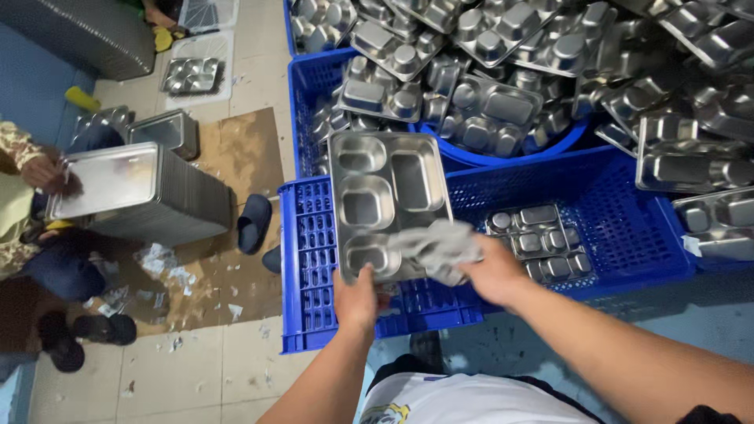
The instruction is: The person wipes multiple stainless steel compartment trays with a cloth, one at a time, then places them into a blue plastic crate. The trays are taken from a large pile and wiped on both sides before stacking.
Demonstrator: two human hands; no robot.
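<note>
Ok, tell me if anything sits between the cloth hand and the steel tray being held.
Nothing visible does. The right hand presses a grey cloth straight onto the lower right part of the compartment tray, which the left hand grips by its near edge above the blue crate.

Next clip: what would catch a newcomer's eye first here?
The steel compartment tray at centre, gripped by the left hand while the right hand presses a grey cloth on it. Behind, a heap of trays fills the blue crates.
</note>
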